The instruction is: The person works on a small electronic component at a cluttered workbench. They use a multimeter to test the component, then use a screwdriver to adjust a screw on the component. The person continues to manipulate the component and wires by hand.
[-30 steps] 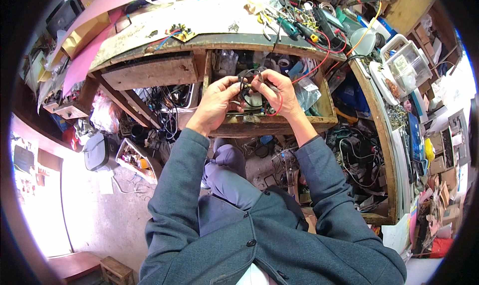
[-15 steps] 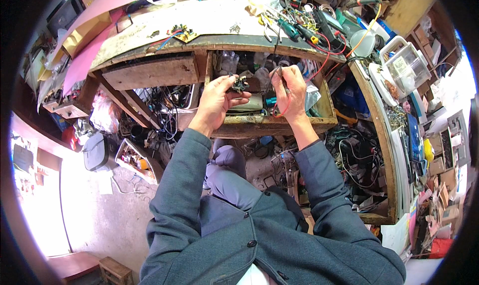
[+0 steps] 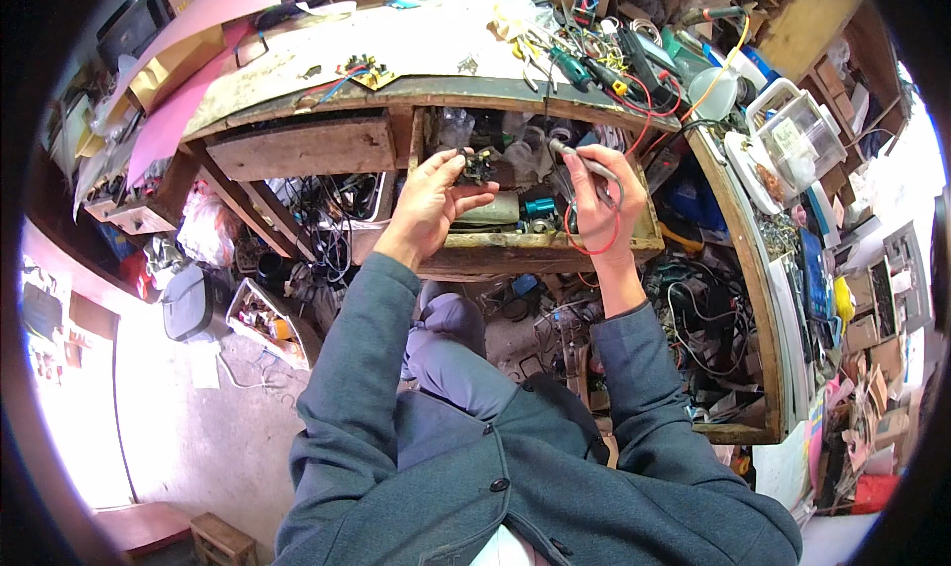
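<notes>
Between the thumb and fingers of my left hand (image 3: 428, 202) is a small dark circuit board (image 3: 477, 167) with tiny parts on it, held above an open wooden drawer (image 3: 535, 241). To its right, my right hand (image 3: 600, 209) is closed around a slim greyish test probe (image 3: 596, 166). A red wire (image 3: 567, 231) loops below that hand. The probe's end points left, apart from the board. Whether a second probe sits in the same fingers is hard to make out. A teal cylinder (image 3: 540, 207) lies inside the drawer.
On the bench (image 3: 436, 46) lie another small board with wires (image 3: 369, 71) and a green-handled tool (image 3: 570, 65) among cables. Clear plastic boxes (image 3: 797, 145) stand at the right. Tangled cables (image 3: 332, 214) hang below the left drawer. A box of parts (image 3: 267, 320) is on the floor.
My right hand has turned and shifted slightly right, bringing the probe into fuller view and widening the red wire's loop. My left hand stays nearly still with the circuit board.
</notes>
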{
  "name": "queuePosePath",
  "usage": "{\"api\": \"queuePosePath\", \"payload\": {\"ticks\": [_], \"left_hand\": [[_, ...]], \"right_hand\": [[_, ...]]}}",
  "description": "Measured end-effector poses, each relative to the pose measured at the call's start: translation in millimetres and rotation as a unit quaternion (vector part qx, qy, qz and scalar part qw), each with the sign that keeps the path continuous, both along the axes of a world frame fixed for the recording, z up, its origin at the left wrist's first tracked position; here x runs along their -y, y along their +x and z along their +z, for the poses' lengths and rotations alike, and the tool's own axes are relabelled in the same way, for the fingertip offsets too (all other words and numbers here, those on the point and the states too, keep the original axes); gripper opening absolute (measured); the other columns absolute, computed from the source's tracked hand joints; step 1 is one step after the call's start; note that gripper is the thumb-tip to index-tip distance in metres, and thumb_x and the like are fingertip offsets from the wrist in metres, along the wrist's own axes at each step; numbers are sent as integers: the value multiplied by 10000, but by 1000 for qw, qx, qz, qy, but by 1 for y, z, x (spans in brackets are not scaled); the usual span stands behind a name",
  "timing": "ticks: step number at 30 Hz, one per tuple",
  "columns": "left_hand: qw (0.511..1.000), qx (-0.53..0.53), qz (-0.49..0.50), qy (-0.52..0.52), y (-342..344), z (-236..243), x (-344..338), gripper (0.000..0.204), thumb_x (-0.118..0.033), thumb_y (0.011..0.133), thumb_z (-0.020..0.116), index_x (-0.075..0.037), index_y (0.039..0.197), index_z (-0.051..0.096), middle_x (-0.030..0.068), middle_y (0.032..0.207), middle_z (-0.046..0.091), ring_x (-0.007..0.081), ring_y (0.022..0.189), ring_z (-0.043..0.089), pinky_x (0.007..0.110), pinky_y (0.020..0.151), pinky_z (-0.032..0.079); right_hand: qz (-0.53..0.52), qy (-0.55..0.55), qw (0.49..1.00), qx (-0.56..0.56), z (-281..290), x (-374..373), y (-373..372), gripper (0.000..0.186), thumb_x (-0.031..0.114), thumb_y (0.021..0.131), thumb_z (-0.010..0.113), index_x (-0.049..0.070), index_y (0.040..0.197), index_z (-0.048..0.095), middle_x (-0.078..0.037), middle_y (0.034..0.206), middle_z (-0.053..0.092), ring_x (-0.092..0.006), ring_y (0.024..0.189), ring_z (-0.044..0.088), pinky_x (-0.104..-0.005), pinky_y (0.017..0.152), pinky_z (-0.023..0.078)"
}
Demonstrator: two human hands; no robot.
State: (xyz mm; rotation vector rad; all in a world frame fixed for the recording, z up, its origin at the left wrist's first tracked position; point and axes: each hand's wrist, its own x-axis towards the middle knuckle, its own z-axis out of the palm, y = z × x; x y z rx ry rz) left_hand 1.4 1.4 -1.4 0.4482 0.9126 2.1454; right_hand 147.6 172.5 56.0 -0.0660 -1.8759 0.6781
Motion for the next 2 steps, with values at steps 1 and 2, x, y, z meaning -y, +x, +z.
{"api": "queuePosePath", "payload": {"ticks": [1,2], "left_hand": [[1000,4,-1,16,1,2,0,273,-174,1033,493,-26,1256,546,150,1161,622,362,971,693,443,855,593],[1000,11,-5,15,-1,1,0,295,-181,1030,508,-34,1285,532,158,1199,605,366,1027,676,441,857,590]], "right_hand": [[10,2,1000,-16,3,0,0,161,81,883,736,50,1038,702,-93,813,682,-129,621,616,-261,565,486],[22,5,1000,-19,-3,-7,-3,164,93,884,737,59,1042,702,-82,864,692,-132,648,625,-253,579,492]]}}
